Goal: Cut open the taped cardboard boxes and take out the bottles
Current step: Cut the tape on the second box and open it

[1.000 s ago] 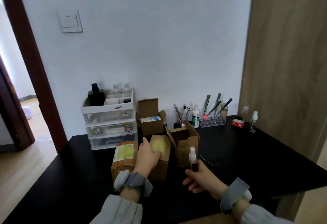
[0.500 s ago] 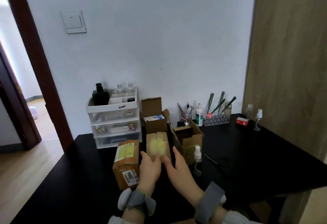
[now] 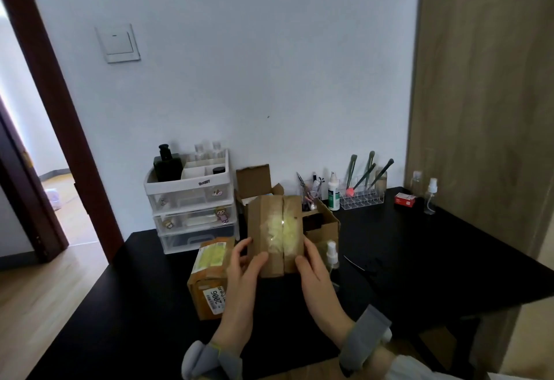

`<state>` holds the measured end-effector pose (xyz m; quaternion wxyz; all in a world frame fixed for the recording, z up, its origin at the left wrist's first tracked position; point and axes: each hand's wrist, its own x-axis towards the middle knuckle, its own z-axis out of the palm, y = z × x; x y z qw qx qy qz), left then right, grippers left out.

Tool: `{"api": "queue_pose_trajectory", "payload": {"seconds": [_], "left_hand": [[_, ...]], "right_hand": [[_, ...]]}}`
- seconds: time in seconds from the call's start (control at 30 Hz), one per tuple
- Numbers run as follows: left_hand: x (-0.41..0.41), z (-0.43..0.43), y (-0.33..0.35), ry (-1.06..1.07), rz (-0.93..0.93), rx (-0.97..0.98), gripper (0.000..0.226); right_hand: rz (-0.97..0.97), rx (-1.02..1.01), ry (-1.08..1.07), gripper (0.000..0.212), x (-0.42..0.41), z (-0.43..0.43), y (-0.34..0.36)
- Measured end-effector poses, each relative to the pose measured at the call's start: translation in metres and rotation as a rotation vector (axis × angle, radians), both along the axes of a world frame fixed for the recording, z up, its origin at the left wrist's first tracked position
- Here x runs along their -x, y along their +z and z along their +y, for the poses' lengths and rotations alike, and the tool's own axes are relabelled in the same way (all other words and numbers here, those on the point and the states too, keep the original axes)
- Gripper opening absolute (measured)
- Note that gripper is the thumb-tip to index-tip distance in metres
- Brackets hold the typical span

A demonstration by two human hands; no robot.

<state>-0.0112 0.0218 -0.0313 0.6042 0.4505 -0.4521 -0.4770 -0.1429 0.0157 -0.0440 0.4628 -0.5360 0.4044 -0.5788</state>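
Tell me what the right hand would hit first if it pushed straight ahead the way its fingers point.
Probably the open cardboard box behind the taped box that the right hand grips; depth is unclear.

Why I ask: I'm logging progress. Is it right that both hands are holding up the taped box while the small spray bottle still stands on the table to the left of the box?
Not quite. In the head view the left hand and right hand do hold up the taped box, but the small spray bottle stands on the table to the right of the box, just past the right hand, not to the left.
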Motion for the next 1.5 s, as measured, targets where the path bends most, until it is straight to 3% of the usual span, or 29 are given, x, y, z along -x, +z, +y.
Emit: {"api": "queue_pose_trajectory", "payload": {"seconds": [0.17,0.23,0.33,0.4,0.43,0.53,0.6,0.8,0.97,1.07,1.2,1.27,1.33,1.4,1.5], "left_hand": [[0.010,0.009,0.012,-0.031,0.092,0.056,0.095],[0.015,0.010,0.010,-0.026,0.114,0.032,0.097],[0.013,0.013,0.003,-0.018,0.123,-0.009,0.103],[0.011,0.016,-0.002,-0.019,0.114,-0.035,0.109],[0.009,0.017,-0.004,-0.020,0.102,-0.044,0.111],[0.009,0.019,-0.008,-0.029,0.069,-0.060,0.113],[0.010,0.019,-0.008,-0.038,0.058,-0.089,0.115],[0.012,0.023,-0.008,-0.027,0.038,-0.134,0.114],[0.010,0.029,-0.007,-0.019,-0.021,-0.114,0.117],[0.007,0.031,-0.008,0.014,-0.063,-0.082,0.119],[0.007,0.031,-0.009,0.045,-0.079,-0.044,0.117],[0.009,0.032,-0.011,0.062,-0.101,-0.041,0.115],[0.011,0.032,-0.012,0.062,-0.113,-0.024,0.114],[0.013,0.033,-0.012,0.076,-0.123,-0.008,0.111],[0.013,0.034,-0.013,0.114,-0.137,0.016,0.105]], "right_hand": [[0.148,0.188,-0.020,0.038,0.010,0.003,0.037],[0.238,0.307,-0.158,0.037,0.022,0.001,0.047],[0.144,0.376,-0.464,0.025,0.066,-0.012,0.058],[0.196,0.194,-0.638,0.023,0.106,-0.026,0.053],[0.344,0.004,-0.653,0.023,0.126,-0.036,0.045],[0.917,-0.552,-0.445,0.060,0.157,-0.049,0.010],[1.068,-0.666,-0.394,0.074,0.157,-0.046,-0.007],[1.115,-0.656,-0.460,0.068,0.145,-0.046,-0.015],[0.804,-0.687,-0.392,0.066,0.156,-0.049,-0.018],[0.558,-0.523,-0.487,0.044,0.163,-0.044,-0.017],[0.385,0.043,-0.780,0.016,0.148,-0.015,0.017],[0.340,0.214,-0.639,0.013,0.124,0.007,0.042],[0.346,0.258,-0.375,0.014,0.098,0.025,0.060],[0.461,0.256,-0.195,0.016,0.075,0.038,0.070],[0.714,0.292,-0.145,0.015,0.055,0.046,0.071]]}}
